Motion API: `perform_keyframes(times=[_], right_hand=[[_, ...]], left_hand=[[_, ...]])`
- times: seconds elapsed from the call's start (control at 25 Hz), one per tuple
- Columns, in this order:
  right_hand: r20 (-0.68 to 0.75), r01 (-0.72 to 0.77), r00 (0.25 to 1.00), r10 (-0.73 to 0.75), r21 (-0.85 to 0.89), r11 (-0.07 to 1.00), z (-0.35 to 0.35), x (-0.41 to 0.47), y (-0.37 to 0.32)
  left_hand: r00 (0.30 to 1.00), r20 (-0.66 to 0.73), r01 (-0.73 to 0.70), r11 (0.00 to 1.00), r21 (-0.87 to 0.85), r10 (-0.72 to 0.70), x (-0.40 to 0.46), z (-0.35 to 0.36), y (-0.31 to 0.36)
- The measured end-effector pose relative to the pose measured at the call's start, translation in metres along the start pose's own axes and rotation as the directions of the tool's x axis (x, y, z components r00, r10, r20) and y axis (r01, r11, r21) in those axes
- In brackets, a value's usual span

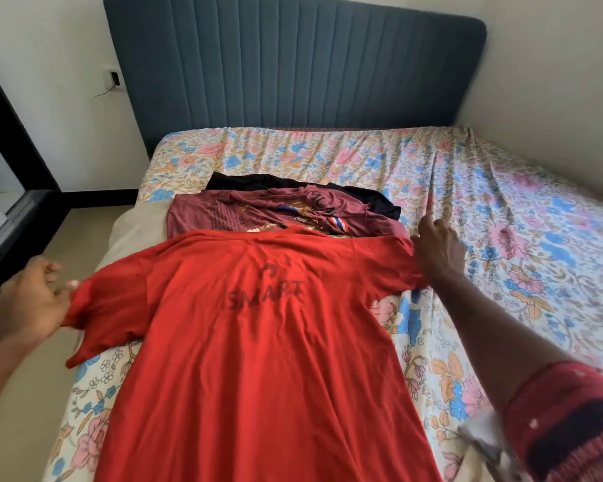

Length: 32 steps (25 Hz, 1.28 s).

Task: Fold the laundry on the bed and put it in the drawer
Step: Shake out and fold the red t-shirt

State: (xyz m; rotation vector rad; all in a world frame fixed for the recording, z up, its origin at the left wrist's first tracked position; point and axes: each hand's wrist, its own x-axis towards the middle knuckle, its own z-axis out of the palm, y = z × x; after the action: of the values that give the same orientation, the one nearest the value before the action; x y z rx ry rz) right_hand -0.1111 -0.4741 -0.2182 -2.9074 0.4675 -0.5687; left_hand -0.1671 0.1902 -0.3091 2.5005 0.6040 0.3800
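Observation:
A red T-shirt (258,342) with dark "SMART" lettering lies spread flat on the bed (502,220), collar away from me. My left hand (28,300) pinches the end of its left sleeve at the bed's left edge. My right hand (436,248) rests on the right sleeve near the shoulder, fingers closed over the cloth. Behind the red shirt lies a maroon printed shirt (223,213), crumpled, and behind that a black garment (362,196). No drawer is in view.
The bed has a floral sheet and a dark blue padded headboard (293,64) against the wall. A dark-framed sliding door (7,151) stands at the left beside a strip of floor. The right half of the sheet holds no clothes.

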Motion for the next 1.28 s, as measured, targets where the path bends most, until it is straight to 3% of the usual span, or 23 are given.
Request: perform_keyframes(times=[0.12, 0.2, 0.28, 0.4, 0.48, 0.68, 0.76, 0.84, 0.88, 0.96, 1.04, 1.12, 1.28], right_hand=[[0.151, 0.010, 0.988, -0.025, 0.097, 0.995, 0.006, -0.069, -0.011], [0.376, 0.050, 0.923, -0.074, 0.073, 0.996, 0.007, -0.117, -0.015], [0.514, 0.071, 0.851, -0.106, 0.088, 0.994, 0.002, -0.153, -0.012], [0.415, -0.172, 0.909, 0.042, 0.282, 0.944, -0.014, -0.173, -0.006], [0.431, -0.259, 0.895, 0.114, 0.296, 0.919, -0.032, -0.192, -0.005], [0.745, -0.255, 0.666, -0.018, 0.250, 0.934, -0.075, -0.269, 0.003], [0.692, -0.156, 0.721, -0.040, 0.218, 0.963, -0.087, -0.301, 0.008], [0.549, -0.018, 0.833, -0.071, 0.155, 0.988, -0.099, -0.334, 0.012], [0.474, -0.021, 0.878, -0.068, 0.180, 0.984, -0.101, -0.349, 0.015], [0.386, -0.182, 0.921, 0.057, 0.294, 0.938, -0.102, -0.374, 0.027], [0.377, -0.313, 0.910, 0.171, 0.355, 0.881, -0.101, -0.390, 0.035], [0.381, -0.316, 0.909, 0.169, 0.368, 0.874, -0.102, -0.400, 0.034], [0.324, -0.338, 0.927, 0.190, 0.499, 0.798, -0.115, -0.406, 0.035]], left_hand=[[0.996, -0.063, 0.057, 0.995, -0.086, -0.063, -0.097, -0.016, 0.028], [0.996, 0.052, 0.081, 0.995, -0.058, -0.078, -0.166, -0.023, 0.059], [0.983, 0.149, 0.101, 0.995, 0.025, -0.104, -0.213, -0.020, 0.069], [0.977, 0.177, 0.117, 0.993, 0.028, -0.120, -0.245, -0.015, 0.071], [0.969, 0.175, 0.178, 0.984, 0.003, -0.176, -0.263, -0.026, 0.073], [0.937, 0.272, 0.175, 0.967, 0.184, -0.221, -0.344, -0.043, 0.078], [0.953, 0.236, 0.170, 0.979, 0.108, -0.192, -0.368, -0.048, 0.075], [0.974, 0.099, 0.218, 0.963, -0.157, -0.204, -0.383, -0.053, 0.068], [0.970, 0.031, 0.240, 0.920, -0.310, -0.242, -0.389, -0.055, 0.065], [0.948, 0.006, 0.282, 0.829, -0.483, -0.319, -0.409, -0.064, 0.059], [0.935, 0.135, 0.352, 0.819, -0.454, -0.327, -0.429, -0.067, 0.059], [0.949, 0.185, 0.307, 0.881, -0.360, -0.255, -0.443, -0.066, 0.062], [0.979, -0.002, 0.180, 0.879, -0.440, -0.202, -0.447, -0.079, 0.062]])
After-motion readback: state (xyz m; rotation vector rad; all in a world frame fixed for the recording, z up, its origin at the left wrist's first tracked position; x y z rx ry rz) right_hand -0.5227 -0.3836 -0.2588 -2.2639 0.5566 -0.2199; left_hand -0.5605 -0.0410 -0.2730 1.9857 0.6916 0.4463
